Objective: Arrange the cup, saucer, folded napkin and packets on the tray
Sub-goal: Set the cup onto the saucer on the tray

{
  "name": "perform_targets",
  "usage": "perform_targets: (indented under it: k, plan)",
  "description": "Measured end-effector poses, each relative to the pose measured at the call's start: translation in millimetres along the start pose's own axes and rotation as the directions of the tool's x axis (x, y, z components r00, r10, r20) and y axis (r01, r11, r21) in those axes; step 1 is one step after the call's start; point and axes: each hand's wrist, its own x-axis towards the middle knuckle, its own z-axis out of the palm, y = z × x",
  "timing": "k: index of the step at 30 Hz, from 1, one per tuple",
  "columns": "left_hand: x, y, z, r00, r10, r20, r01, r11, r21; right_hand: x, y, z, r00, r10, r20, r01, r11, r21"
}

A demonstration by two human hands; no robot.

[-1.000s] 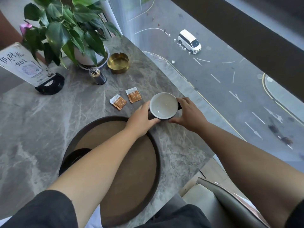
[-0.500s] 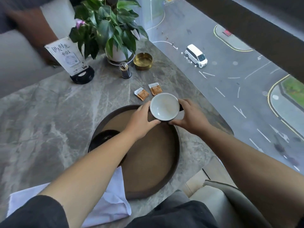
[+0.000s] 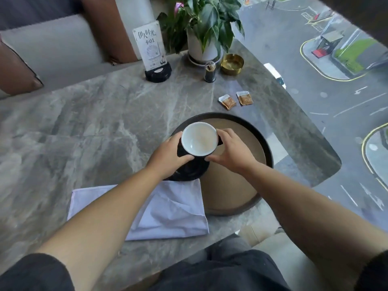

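Observation:
A cup (image 3: 199,138), black outside and white inside, is held from both sides: my left hand (image 3: 168,154) grips its left wall and my right hand (image 3: 231,153) its right. The cup is over the black saucer (image 3: 192,170), which lies at the left side of the round brown tray (image 3: 247,164); whether cup and saucer touch is hidden by my hands. A white folded napkin (image 3: 168,211) lies on the table in front of the tray, partly under my left forearm. Two orange packets (image 3: 227,101) (image 3: 244,98) lie on the table beyond the tray.
The grey marble table (image 3: 84,127) ends at a window on the right. At the back stand a potted plant (image 3: 206,28), a gold ashtray (image 3: 232,64), a toothpick holder (image 3: 210,72) and a sign stand (image 3: 152,52). A sofa with cushions is at the far left.
Both hands carried the cup from the table beside the packets leftward over the tray to above the saucer. The camera view swung left, bringing the napkin into sight.

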Motion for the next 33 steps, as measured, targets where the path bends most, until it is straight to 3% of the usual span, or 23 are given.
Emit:
perform_targets:
  k: [12, 33]
  plan:
    - [-24, -39, -3, 0.999, -0.039, 0.021, 0.04, 0.999, -0.029, -2, -16, 40, 0.998, 0.029, 0.06, -0.026, 0.999, -0.045]
    - [-30, -50, -1, 0.997, -0.065, 0.051, 0.065, 0.998, 0.0, -6, -19, 56, 0.996, 0.061, 0.068, -0.054, 0.994, -0.1]
